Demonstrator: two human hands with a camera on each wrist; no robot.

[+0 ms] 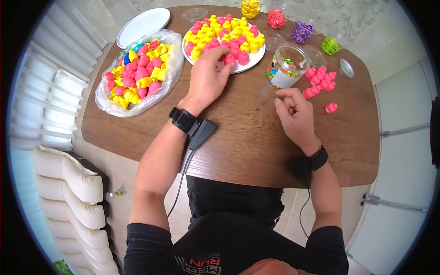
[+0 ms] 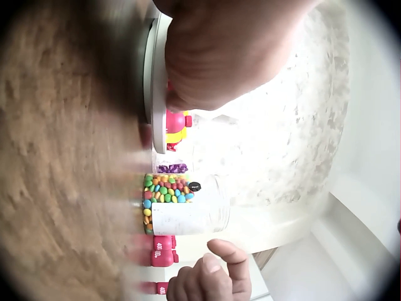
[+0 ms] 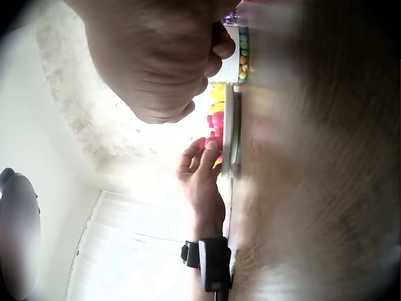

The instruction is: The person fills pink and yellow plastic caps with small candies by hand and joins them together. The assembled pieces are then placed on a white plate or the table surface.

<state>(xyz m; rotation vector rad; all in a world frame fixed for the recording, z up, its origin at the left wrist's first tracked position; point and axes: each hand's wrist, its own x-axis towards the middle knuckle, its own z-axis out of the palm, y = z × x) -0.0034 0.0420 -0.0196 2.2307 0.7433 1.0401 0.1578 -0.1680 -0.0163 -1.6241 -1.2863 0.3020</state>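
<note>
My left hand (image 1: 211, 77) reaches over the near edge of a round white plate (image 1: 250, 68). Its thumb and fingers pinch a small pink bottle (image 1: 229, 58) there; the right wrist view shows the left hand (image 3: 202, 179) low beside the plate with its fingertips on the pink piece. Pink and yellow little bottles (image 1: 211, 34) stand crowded on the plate. My right hand (image 1: 297, 115) hovers over the table just in front of a clear jar (image 1: 284, 68) of colourful candies. Its fingers are loosely curled, and nothing shows in them in the left wrist view.
A plastic bag (image 1: 170, 75) full of pink and yellow caps lies on the left, before white lids (image 1: 144, 26). Right of the jar stand several pink bottles (image 1: 323, 78), with one alone (image 1: 331, 107) nearer me. Small tubs of coloured pieces, including purple (image 1: 302, 33), line the far edge.
</note>
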